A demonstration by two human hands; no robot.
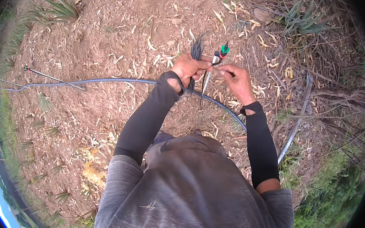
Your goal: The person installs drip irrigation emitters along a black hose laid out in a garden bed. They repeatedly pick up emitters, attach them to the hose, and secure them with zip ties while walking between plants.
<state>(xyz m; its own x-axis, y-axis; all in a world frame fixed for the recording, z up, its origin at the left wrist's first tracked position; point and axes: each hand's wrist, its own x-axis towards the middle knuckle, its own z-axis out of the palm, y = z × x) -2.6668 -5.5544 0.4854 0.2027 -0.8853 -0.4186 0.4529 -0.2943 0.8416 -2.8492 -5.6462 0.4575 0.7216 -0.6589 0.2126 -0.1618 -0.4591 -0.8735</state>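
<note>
The left hand (186, 69) grips a bundle of dark strands (196, 50) while the right hand (238, 81) apparently pinches one beside a green-tipped sprinkler (224, 50).

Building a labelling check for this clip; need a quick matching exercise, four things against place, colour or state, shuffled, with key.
Column 1
1. bundle of thin strands
2. sprinkler-like head
3. long blue hose
4. spiky plant

Column 2
A. comes in from the far left of the view
B. held in the left hand
C. upper right of the view
D. green and red

Pairs: 1-B, 2-D, 3-A, 4-C
</note>
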